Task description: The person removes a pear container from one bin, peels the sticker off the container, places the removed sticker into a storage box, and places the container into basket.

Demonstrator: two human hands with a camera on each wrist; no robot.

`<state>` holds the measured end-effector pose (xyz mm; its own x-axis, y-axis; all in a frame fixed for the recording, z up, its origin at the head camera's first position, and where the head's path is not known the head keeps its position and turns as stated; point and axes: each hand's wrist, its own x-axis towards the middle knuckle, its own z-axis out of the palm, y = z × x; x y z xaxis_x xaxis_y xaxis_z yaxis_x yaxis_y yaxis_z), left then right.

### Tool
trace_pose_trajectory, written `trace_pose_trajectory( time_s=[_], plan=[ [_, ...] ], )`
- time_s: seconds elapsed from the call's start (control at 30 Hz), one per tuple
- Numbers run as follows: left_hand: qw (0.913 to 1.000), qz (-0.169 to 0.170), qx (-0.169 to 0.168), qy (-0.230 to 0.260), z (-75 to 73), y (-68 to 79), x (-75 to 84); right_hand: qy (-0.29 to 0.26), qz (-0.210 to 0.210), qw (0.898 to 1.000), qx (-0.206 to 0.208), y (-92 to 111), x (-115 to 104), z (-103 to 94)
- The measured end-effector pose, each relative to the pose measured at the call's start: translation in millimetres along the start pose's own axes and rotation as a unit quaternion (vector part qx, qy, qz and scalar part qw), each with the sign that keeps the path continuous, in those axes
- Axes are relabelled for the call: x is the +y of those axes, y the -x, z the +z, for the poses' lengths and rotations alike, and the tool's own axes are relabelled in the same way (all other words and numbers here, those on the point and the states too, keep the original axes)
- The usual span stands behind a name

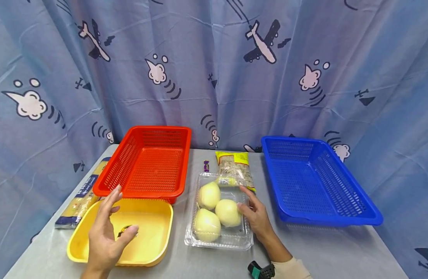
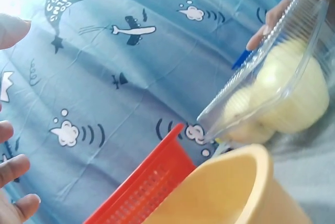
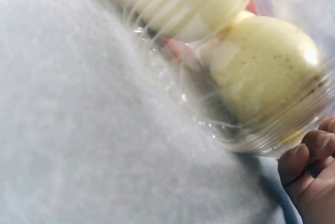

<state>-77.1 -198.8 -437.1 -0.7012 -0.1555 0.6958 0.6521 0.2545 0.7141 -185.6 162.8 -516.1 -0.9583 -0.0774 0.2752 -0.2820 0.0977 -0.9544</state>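
Observation:
A clear plastic box (image 1: 246,242) with a ridged lid stands in the middle of the table, holding three round, pale yellow fruits (image 1: 228,213) that look like pears. My right hand (image 1: 260,221) holds the box at its right side, with thumb and index finger over the lid. Curled fingertips (image 3: 294,161) meet the box's edge in the right wrist view. Over the yellow basket (image 1: 152,217) hovers my left hand (image 1: 103,240), fingers spread and nothing in them. Inside that basket lies a small black-and-yellow wrapped item (image 1: 124,230), partly hidden by the left thumb.
A red basket (image 1: 187,162) stands behind the yellow one, and a blue basket (image 1: 287,217) is at the right. Behind the box are a yellow-topped clear bag (image 1: 241,158) and a small purple wrapped candy (image 1: 206,166). A long yellow-and-blue packet (image 1: 83,193) lies along the left edge.

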Motion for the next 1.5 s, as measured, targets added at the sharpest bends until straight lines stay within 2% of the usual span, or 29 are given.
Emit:
trace_pose_trajectory(
  time_s=[0.13, 0.5, 0.7, 0.9, 1.07, 1.23, 1.5],
  plan=[
    [0.9985, 0.041, -0.006, 0.035, 9.1, -1.2, -3.9, -0.002, -0.006, 1.000, -0.002, 0.2, 0.6, 0.3],
    [0.9891, 0.096, -0.027, 0.108, 36.6, -7.8, -6.4, -0.012, 0.006, 1.000, -0.003, 0.5, 0.3, -0.2],
    [0.9859, 0.110, -0.033, 0.121, 56.2, -12.6, -7.2, -0.013, -0.005, 1.000, 0.003, -0.3, -1.1, -0.4],
    [0.9867, 0.106, -0.036, 0.118, 68.8, -12.2, -12.1, -0.005, 0.005, 1.000, 0.002, 2.8, -12.3, 1.3],
    [0.9895, 0.087, -0.039, 0.108, 78.5, -10.0, -18.7, -0.001, 0.007, 1.000, 0.000, 3.8, -18.1, 1.5],
    [0.9921, 0.061, -0.048, 0.098, 89.3, -7.1, -20.8, -0.012, 0.017, 1.000, 0.001, 2.2, -6.6, -0.8],
    [0.9943, 0.006, -0.072, 0.079, 102.2, -4.2, -25.9, -0.020, -0.007, 1.000, 0.002, 1.5, 1.0, -0.3]
  ],
)
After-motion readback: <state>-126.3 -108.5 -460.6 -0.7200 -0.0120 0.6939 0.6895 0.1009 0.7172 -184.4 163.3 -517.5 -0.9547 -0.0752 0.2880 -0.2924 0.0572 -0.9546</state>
